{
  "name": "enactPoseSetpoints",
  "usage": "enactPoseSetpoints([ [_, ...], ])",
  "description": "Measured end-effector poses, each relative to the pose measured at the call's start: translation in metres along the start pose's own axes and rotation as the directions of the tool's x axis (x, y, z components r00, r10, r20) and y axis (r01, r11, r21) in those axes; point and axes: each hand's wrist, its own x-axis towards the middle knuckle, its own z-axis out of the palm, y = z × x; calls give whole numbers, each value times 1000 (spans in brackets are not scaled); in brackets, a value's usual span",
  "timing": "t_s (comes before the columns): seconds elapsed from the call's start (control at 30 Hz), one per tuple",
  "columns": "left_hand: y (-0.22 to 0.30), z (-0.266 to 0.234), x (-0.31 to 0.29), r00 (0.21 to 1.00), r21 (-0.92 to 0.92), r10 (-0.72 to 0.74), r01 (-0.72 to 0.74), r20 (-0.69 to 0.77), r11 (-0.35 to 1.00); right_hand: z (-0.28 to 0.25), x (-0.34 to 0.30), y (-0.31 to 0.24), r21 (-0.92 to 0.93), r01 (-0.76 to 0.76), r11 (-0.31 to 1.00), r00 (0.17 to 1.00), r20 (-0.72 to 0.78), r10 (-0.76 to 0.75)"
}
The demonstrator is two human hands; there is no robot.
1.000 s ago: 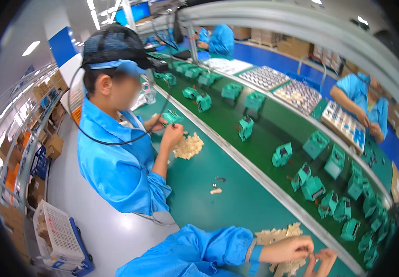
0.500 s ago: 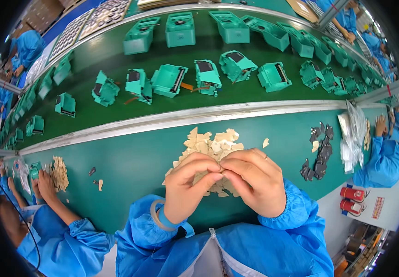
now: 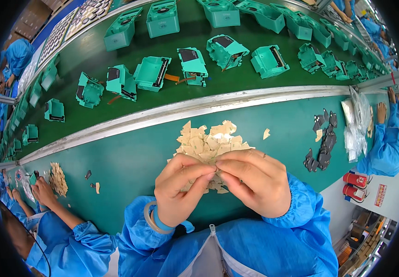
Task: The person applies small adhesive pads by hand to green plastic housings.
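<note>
My left hand (image 3: pixel 181 186) and my right hand (image 3: pixel 255 183) meet at the fingertips over a pile of beige, irregular paper-like pieces (image 3: pixel 204 143). Thumbs and forefingers are pinched together on both hands. Whatever they hold between them is too small and too covered by the fingers to name. The pile lies on the green tabletop (image 3: pixel 130 159), just beyond my hands and partly hidden by them. A single beige piece (image 3: pixel 266 134) rests apart from it, to the right.
Beyond a metal rail (image 3: pixel 162 114), a green belt carries rows of teal plastic housings (image 3: pixel 151 74). Black parts (image 3: pixel 325 145) and clear plastic bags (image 3: pixel 356 127) lie on the right. Co-workers' hands (image 3: pixel 45 191) are at the left beside another beige pile (image 3: pixel 58 179).
The teal housings have shifted left along the belt. My hands stay pinched together over the pile, and the view has tilted slightly.
</note>
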Motion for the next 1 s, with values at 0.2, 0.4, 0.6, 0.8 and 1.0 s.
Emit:
enactPoseSetpoints([
  [0.2, -4, 3, 0, 995, 78, 90, -93, 46, 993, 0, -4, 0, -48, -5, 999, 1000, -20, 4],
  [0.4, -2, 8, 2, 997, 86, 76, -78, 24, 993, -6, -3, 6, 34, -27, 999, 1000, 1, 27],
  [0.6, -1, 12, 1, 994, 147, 106, -110, 35, 983, 1, -10, 9, -125, 54, 991, 993, -98, -67],
  [0.8, 2, 16, 3, 997, 115, 64, -69, 47, 991, -6, -8, 13, 95, -88, 992, 995, -38, 92],
  [1.0, -6, 16, 5, 997, -309, -76, 73, 3, 948, -31, 3, 36, 222, -300, 928, 941, -89, 326],
])
